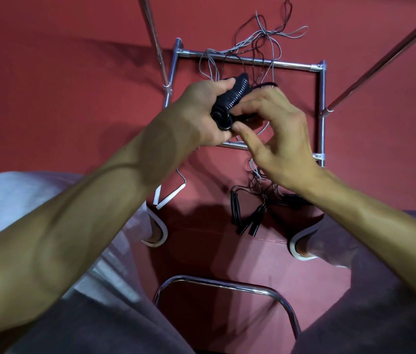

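A black coiled cable bundle (232, 98) is held up in front of me, above the red floor. My left hand (201, 113) grips its lower end, fingers curled round the coils. My right hand (278, 134) pinches the cable from the right side with thumb and fingertips. Thin grey and black wires (260, 42) trail from the bundle over a metal frame and down to the floor. Part of the bundle is hidden behind my fingers.
A square chrome tube frame (252, 63) stands on the red floor (48, 72) ahead, with slanted poles either side. Black plugs (247, 221) and white connectors (168, 198) lie near my feet. A chrome chair bar (217, 282) curves between my knees.
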Demonstrator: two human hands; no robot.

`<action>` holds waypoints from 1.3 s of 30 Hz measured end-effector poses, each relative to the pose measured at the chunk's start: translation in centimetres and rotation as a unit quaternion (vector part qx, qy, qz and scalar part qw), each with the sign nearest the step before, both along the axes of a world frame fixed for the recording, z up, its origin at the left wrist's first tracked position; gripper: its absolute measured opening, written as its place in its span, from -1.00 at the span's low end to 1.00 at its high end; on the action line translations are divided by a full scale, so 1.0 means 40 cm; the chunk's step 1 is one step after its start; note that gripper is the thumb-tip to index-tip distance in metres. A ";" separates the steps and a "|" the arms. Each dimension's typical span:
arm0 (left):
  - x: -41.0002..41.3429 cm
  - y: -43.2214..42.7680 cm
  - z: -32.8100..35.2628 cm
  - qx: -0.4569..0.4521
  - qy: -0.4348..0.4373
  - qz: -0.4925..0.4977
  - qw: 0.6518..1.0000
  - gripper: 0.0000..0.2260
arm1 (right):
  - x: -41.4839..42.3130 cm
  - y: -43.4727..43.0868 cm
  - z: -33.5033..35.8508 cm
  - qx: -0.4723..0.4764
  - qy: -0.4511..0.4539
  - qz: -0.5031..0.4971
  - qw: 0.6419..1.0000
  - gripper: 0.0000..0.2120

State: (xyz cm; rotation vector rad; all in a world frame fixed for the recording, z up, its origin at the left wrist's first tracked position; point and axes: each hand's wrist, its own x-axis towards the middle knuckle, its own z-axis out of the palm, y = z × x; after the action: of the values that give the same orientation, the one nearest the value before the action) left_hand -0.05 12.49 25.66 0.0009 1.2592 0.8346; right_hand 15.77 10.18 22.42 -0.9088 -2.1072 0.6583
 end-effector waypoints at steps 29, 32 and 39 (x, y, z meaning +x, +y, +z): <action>0.028 -0.014 0.017 0.026 -0.038 -0.014 0.999 -0.71 | -0.029 -0.038 0.035 -0.155 0.122 -0.058 0.979 -0.85; 0.026 -0.005 0.007 -0.003 0.008 0.006 1.000 -0.69 | -0.035 -0.041 0.033 -0.215 0.133 -0.055 0.966 -0.81; 0.039 -0.008 0.010 0.030 0.000 0.063 0.998 -0.69 | -0.044 -0.037 0.043 -0.280 0.170 -0.044 0.944 -0.73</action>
State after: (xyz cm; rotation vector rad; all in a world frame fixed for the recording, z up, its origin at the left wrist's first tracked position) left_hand 1.51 12.16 26.05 -0.0305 1.2432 0.9807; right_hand 14.02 8.71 24.12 -1.0861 -1.5804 1.3060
